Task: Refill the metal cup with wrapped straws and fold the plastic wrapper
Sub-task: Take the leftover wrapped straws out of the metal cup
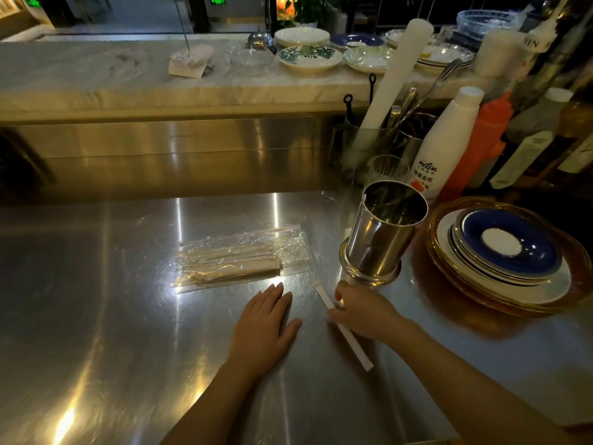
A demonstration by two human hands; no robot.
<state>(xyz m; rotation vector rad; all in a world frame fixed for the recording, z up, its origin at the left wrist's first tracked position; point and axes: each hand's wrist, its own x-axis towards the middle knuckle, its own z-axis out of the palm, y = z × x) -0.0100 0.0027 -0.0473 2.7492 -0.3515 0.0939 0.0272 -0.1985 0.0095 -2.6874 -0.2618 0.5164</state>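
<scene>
Shiny metal cup (383, 232) stands upright right of the flat clear plastic wrapper (240, 256) holding straws.

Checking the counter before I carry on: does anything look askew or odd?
The metal cup tilts, its base partly up on the plate stack's rim. Nothing looks spilled. One wrapped straw lies loose under the right hand.

White squeeze bottle (444, 146), standing at the right rear of the steel worktop (96, 300): label printed with the cursive word "milin" above a line of Chinese characters too small to read with certainty. Tall bottle (542, 30) at the far right edge: the letters "IN" show on its neck label, the rest cut off. Two green illuminated signs (217, 0) hang in the background near the top edge; their symbols are too blurred to read.
</scene>
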